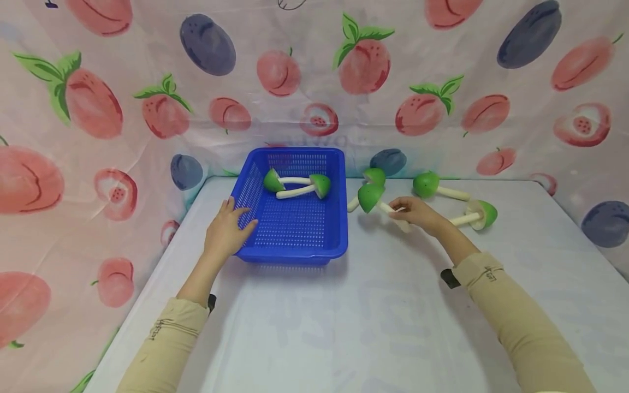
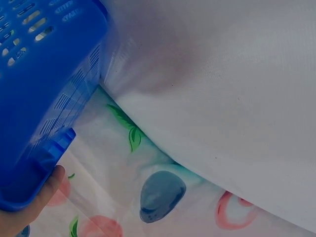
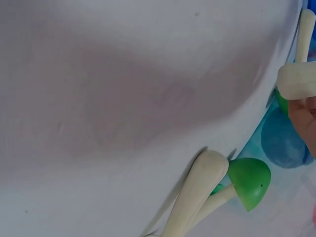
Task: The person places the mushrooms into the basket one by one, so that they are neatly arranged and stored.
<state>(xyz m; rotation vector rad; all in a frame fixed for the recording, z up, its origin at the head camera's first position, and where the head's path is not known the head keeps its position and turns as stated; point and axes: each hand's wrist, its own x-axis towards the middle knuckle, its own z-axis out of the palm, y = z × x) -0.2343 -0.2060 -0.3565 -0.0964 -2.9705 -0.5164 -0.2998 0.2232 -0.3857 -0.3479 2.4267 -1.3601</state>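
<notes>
My right hand (image 1: 417,213) pinches the pale stem of a toy mushroom (image 1: 371,197) with a green cap, held above the table just right of the blue plastic basket (image 1: 290,253). In the right wrist view, the stem end (image 3: 298,81) shows by the fingers. My left hand (image 1: 223,232) grips the basket's left rim; the left wrist view shows a finger (image 2: 47,192) against the rim from outside. Inside the basket lie two green-capped mushrooms, one at the left (image 1: 272,180) and one at the right (image 1: 320,186).
Another mushroom (image 1: 375,176) lies behind the held one, partly covered by it. Two more, one farther back (image 1: 426,184) and one nearer (image 1: 484,214), lie on the white table (image 1: 373,327) beyond my right hand. A fruit-print cloth (image 1: 304,65) hangs behind the table.
</notes>
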